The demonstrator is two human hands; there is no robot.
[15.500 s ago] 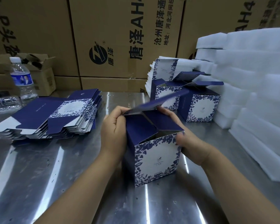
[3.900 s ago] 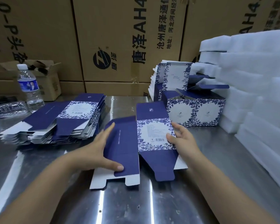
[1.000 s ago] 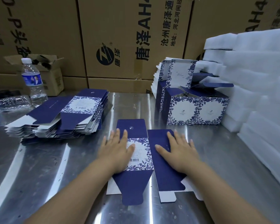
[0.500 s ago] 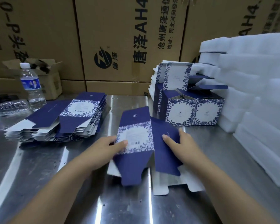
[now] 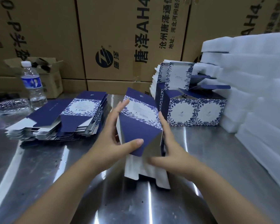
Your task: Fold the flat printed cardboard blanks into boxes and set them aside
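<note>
- Steel table (image 5: 39, 167) backed by brown cartons (image 5: 120, 38), with white foam sheets (image 5: 257, 94) piled at 3 o'clock.
- Centre: one blank (image 5: 139, 120) is lifted and half opened, its white bottom flaps hanging loose.
- Left hand (image 5: 110, 143) pinches the navy flap, thumb in front. Right hand (image 5: 171, 152) lies with straight fingers pressed against the blank's right side.
- Done: two folded boxes (image 5: 194, 112) at 2 o'clock, lids up.
- Left: by my reckoning most of the job, as a thick stack of flat blanks (image 5: 68, 117) waits at 10 o'clock beside a water bottle (image 5: 32, 84).
- Cartons read "唐泽", "AH4" and "沧州唐泽通信". The top blank of the stack carries a barcode, and the small print is unreadable.
</note>
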